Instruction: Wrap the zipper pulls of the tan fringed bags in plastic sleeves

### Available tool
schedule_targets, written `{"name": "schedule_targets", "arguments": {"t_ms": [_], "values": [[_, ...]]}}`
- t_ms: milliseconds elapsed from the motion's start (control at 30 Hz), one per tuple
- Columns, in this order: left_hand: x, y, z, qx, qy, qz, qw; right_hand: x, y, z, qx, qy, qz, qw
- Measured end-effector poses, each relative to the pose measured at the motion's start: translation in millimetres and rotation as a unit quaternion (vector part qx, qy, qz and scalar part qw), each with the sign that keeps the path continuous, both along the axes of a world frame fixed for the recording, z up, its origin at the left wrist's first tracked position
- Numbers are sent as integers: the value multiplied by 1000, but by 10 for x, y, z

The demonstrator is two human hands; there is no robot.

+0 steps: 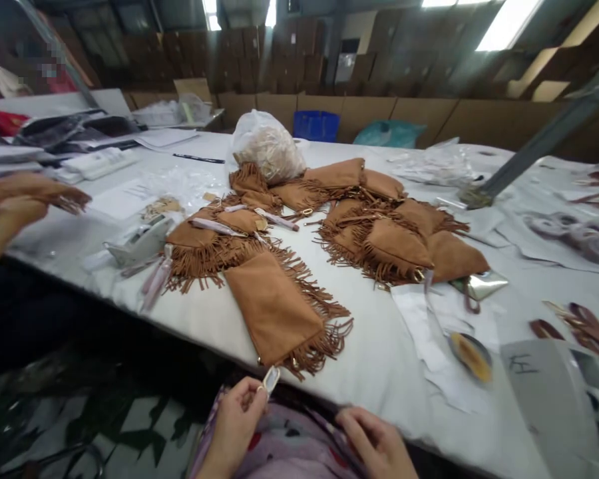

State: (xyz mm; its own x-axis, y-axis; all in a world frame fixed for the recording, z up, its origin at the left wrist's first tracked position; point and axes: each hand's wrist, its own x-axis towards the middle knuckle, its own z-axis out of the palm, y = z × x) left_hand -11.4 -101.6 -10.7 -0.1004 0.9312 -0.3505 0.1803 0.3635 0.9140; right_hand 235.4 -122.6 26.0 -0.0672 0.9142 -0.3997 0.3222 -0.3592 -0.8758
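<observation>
In front of me, my left hand (240, 416) pinches a small gold oval metal clasp (271, 379) between thumb and fingers, close to the table edge. Just beyond it lies a tan fringed pouch (274, 303), flat, its fringe spread to the right. My right hand (377, 442) is at the table's front edge above my lap, its fingers curled; whatever they hold, if anything, is hidden. Further left on the table, more tan fringed pouches (199, 229) are piled with pale lilac straps. Another heap of tan fringed pouches (399, 243) lies to the right.
A clear plastic bag (268, 146) of pale material stands behind the pouches. At left, a co-worker's hand (22, 211) holds a tan fringed piece (34, 189). On the right are a tape roll (472, 357), brown straps (592, 332) and a slanted metal pole (539, 146).
</observation>
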Motion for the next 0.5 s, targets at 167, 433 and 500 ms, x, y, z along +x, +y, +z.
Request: {"name": "schedule_targets", "arguments": {"t_ms": [167, 433, 500], "values": [[14, -82, 60, 49, 68, -56, 995, -792, 410, 90, 30, 97, 130, 986], [-69, -44, 75, 97, 100, -88, 986, -1091, 633, -189, 7, 79, 170, 982], [-94, -43, 82, 102, 100, -89, 986, -1122, 665, -205, 2, 50, 164, 985]]}}
